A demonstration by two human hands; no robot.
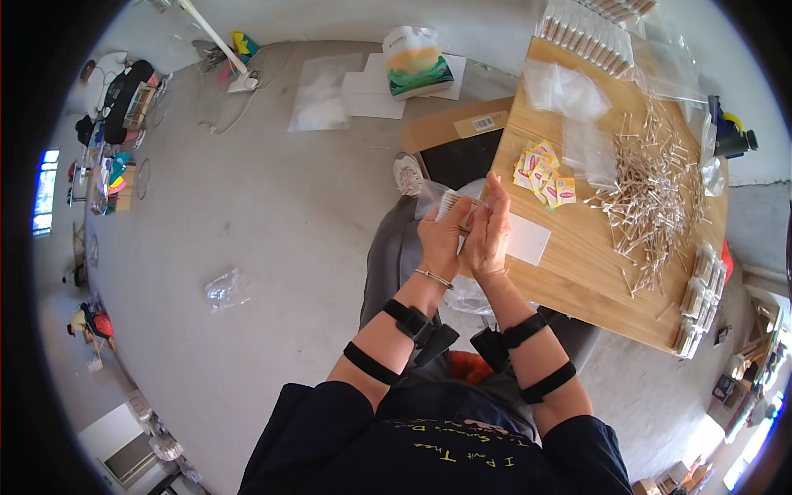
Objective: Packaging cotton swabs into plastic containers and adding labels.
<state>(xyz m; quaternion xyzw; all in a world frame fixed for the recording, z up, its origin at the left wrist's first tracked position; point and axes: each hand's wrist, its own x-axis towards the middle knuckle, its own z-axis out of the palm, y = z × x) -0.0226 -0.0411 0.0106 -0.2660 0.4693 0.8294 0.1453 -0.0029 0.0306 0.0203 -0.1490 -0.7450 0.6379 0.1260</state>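
Risk first. The tabletop (pixel 577 272) has its near edge just beside the hands at 3 o'clock; the bundle of swabs (pixel 451 200) sits between both hands, apparently over the lap. Should the hold slacken, swabs could drop to the floor (pixel 272 181). The loose swab pile (pixel 652 190), at 3 o'clock on the tabletop, lies crosswise, and a stray sleeve or bag could drag swabs off. The left hand (pixel 441 243) has its grip pinching the bundle between thumb and fingers; too hard a squeeze could bend sticks or skew ends. The right hand (pixel 492 227) has its grip extended, fingers straight, palm turned to the bundle; actual contact cannot be told. The clear bag (pixel 430 198) at the bundle's 10 o'clock is thin and might split if sticks catch it.

Count, largest to smallest: tabletop, one; loose pile, one, its swabs too tangled to count; packed swab rows, two groups, at 1 (pixel 586 37) and 4 o'clock (pixel 701 305); hands, two; white card (pixel 528 239) at 4 o'clock, one; bundle, one; yellow-and-white cards (pixel 544 173) at 2 o'clock, at least five, overlapping.
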